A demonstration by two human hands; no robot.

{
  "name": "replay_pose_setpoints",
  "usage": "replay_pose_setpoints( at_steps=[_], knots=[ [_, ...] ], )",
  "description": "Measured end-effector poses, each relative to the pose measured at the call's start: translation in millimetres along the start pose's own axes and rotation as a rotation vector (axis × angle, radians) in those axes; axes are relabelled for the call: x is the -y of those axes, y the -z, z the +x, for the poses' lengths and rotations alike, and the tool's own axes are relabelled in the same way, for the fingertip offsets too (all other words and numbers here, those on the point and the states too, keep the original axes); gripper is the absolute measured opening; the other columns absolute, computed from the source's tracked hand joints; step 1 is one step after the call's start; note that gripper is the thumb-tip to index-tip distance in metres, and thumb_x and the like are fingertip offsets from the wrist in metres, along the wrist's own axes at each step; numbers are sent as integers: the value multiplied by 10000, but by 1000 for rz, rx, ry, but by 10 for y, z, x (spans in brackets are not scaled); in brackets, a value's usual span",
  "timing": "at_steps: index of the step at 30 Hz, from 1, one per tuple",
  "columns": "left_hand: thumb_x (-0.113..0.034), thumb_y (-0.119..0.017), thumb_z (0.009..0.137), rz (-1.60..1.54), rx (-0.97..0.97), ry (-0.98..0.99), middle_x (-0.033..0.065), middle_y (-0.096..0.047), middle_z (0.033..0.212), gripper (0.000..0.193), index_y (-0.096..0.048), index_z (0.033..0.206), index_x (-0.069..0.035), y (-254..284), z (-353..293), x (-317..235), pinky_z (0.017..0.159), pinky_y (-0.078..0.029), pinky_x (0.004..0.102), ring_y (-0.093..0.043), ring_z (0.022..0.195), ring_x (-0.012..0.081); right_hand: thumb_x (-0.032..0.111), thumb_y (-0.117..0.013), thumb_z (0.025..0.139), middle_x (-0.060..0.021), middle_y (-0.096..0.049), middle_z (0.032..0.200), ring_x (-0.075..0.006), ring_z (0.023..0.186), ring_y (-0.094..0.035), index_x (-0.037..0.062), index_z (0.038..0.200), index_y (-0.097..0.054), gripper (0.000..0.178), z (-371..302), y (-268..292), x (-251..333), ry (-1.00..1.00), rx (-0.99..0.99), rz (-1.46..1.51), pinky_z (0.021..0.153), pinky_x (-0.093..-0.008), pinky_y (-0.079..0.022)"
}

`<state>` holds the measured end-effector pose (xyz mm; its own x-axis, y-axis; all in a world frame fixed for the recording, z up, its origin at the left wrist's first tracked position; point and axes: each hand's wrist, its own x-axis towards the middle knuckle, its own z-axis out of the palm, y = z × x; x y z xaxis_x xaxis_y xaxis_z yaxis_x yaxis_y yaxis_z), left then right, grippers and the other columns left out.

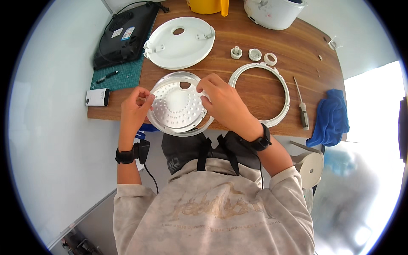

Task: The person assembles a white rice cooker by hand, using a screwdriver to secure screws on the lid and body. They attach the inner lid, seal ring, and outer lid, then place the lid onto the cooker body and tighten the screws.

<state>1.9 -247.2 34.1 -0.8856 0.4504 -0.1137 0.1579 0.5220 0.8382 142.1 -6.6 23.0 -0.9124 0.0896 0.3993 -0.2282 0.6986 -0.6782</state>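
Note:
A round, dimpled metal inner lid plate [176, 104] with one hole near its far edge lies at the front edge of the table. Around it shows a wider shiny metal ring [197, 131], whose near side juts past the table edge. My left hand [137, 106] is closed, thumb and fingers pinched at the plate's left rim. On the right rim, my right hand [225, 100] is closed too, with its fingers curled down. A pale, thin band seems to run along the rim between the hands; the fingertips partly hide what they grip.
Behind lies a white oval lid cover [180, 46]. To the right are a white plastic ring [284, 100], several small white round parts [255, 54], a screwdriver [302, 110] and a blue cloth [330, 117]. A black appliance [127, 36], power bank [97, 97] and white rice cooker [274, 15] surround them.

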Motion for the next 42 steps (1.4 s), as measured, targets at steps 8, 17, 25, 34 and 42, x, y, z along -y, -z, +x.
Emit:
replay_pose_setpoints(
  at_steps=[8, 17, 25, 34, 42],
  knots=[
    [-170, -730, 952, 284, -94, -311, 73, -711, 944, 212, -651, 1091, -30, -177, 266, 189, 691, -524, 283, -693, 847, 164, 92, -679, 893, -137, -637, 1159, -363, 993, -659, 32, 1083, -654, 201, -86, 78, -83, -148, -40, -95, 818, -449, -554],
    [-162, -690, 959, 356, -28, -383, 103, -681, 986, 220, -658, 1146, -50, -284, 187, -124, 710, -532, 330, -661, 850, 225, 175, -668, 928, -173, -715, 858, -378, 772, -695, 53, 1005, -659, 145, -759, 1052, -386, -476, -347, -426, 689, -469, -544],
    [-238, -694, 971, 347, 353, -331, 106, -689, 905, 413, -602, 1324, -43, -1020, 62, -689, 699, -529, 345, -662, 756, 227, 290, -690, 946, -245, -713, 843, -458, 829, -682, 20, 1055, -650, 294, -1179, 1188, -671, -773, -293, -578, 731, -527, -543],
    [-310, -662, 979, 421, 420, -445, 154, -699, 901, 476, -611, 1321, 16, -1567, 194, -931, 754, -546, 425, -687, 848, 329, 164, -671, 871, -274, -675, 772, -463, 734, -660, -40, 924, -667, 211, -1224, 1118, -782, -632, -326, -606, 684, -514, -543],
    [-190, -660, 983, 250, 338, -609, 104, -641, 1101, 294, -691, 1254, -79, -1421, 49, -1074, 725, -545, 369, -677, 876, 258, 128, -680, 823, -267, -662, 712, -415, 648, -664, -76, 830, -684, 204, -1177, 1317, -711, -705, -322, -476, 632, -472, -528]
  ],
)
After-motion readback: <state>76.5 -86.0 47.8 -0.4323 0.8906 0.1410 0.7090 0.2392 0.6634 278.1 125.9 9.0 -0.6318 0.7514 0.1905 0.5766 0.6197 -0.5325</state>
